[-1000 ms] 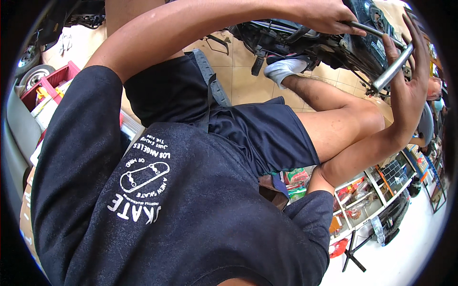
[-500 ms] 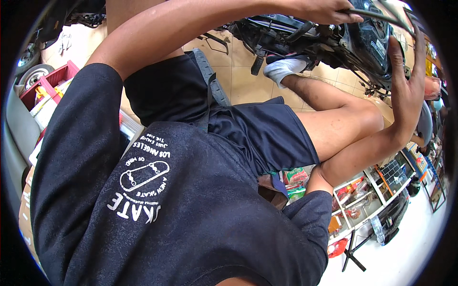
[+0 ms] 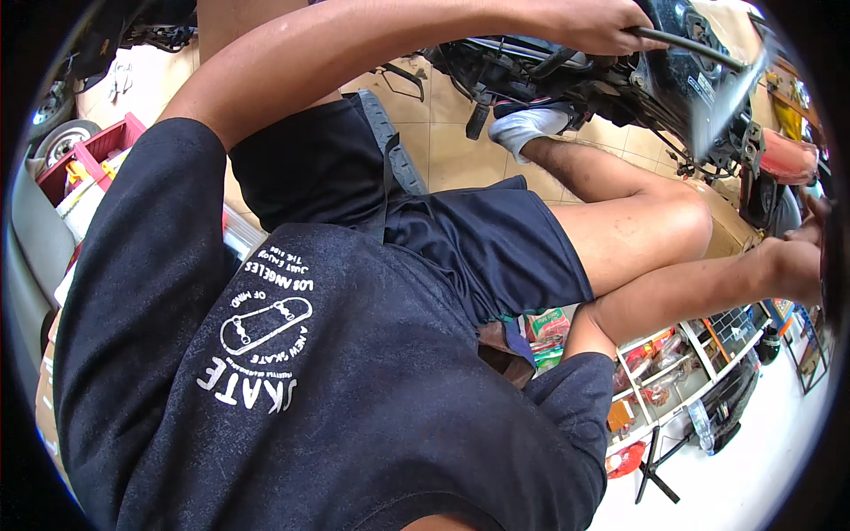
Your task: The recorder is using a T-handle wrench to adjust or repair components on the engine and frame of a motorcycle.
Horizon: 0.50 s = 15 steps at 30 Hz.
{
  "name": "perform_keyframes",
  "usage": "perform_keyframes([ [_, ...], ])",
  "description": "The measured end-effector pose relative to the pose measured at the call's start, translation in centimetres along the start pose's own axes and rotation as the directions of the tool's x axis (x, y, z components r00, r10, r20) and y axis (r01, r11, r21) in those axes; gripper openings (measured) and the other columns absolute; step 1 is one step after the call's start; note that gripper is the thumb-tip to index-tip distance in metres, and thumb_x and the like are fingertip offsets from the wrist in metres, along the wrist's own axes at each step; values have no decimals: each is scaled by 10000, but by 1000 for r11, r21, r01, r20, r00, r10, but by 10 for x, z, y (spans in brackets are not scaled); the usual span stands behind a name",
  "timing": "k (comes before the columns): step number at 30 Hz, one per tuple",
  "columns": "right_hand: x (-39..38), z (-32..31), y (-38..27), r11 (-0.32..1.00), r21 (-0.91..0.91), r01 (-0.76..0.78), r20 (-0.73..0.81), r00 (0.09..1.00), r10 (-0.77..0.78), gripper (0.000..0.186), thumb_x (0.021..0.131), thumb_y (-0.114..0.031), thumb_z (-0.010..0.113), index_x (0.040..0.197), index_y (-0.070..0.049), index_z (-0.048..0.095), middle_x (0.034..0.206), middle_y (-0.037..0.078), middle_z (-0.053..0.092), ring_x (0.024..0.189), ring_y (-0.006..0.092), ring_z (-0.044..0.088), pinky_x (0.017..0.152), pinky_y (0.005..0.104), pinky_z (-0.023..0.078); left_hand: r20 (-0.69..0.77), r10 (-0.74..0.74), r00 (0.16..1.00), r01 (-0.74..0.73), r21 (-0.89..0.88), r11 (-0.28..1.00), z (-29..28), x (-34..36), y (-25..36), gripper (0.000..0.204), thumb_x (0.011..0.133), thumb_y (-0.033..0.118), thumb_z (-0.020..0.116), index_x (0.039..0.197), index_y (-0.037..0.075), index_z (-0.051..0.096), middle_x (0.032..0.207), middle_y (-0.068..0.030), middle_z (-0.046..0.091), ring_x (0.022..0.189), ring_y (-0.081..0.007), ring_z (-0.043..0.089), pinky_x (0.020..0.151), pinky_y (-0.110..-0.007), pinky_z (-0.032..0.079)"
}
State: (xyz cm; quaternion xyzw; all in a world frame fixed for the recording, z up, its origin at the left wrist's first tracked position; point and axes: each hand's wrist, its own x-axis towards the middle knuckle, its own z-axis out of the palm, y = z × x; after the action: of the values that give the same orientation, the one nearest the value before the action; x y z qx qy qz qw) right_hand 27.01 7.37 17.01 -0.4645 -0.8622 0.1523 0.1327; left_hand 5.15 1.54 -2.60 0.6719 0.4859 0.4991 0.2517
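Note:
At the upper right, my left hand [image 3: 611, 26] is closed round one end of a thin dark rod [image 3: 695, 44]. At the rod's far end is a pale, shiny flat head [image 3: 730, 102], smeared by motion; its kind cannot be made out. Below it stands a motorcycle [image 3: 531, 66] with a dark, dusty body panel [image 3: 673, 71]. My right hand [image 3: 804, 232] is out at the right rim, apart from the rod. Its fingers are partly cut off and unclear beside a dark shape at the edge, so any grip is hidden.
My bent leg [image 3: 637, 221] lies between the motorcycle and a white compartment tray [image 3: 655, 398] of packets and small parts. A red crate [image 3: 88, 159] stands at left on the tiled floor [image 3: 443, 150]. A reddish rounded part [image 3: 788, 157] is near the right rim.
My right hand has let go of the rod and moved down and right to the rim. The rod, still in my left hand, has swung its far end downward.

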Motion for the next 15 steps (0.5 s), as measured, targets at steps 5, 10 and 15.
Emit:
perform_keyframes([
  [5,-5,11,25,996,64,67,-453,891,-31,462,1010,-351,545,1032,83,702,785,126,682,590,158,577,735,268,540,16,-116,993,117,-73,990,-9,7,10,444,986,340,578,748,-28,648,593,-227,558,556,-392,603,546,-468,458],
  [10,-16,42,-53,952,296,72,-478,875,83,687,1001,-434,328,820,114,702,464,-10,338,447,105,370,581,203,442,-4,-83,997,83,-35,996,-10,10,12,445,989,341,573,768,-40,644,589,-214,564,540,-366,605,545,-460,458],
  [15,-19,32,-42,967,256,6,-486,865,124,569,1023,-289,399,741,101,704,509,87,531,446,114,473,611,299,561,11,-147,989,147,-128,981,-13,11,16,434,989,333,573,782,-40,650,587,-197,579,541,-345,615,555,-454,466],
])
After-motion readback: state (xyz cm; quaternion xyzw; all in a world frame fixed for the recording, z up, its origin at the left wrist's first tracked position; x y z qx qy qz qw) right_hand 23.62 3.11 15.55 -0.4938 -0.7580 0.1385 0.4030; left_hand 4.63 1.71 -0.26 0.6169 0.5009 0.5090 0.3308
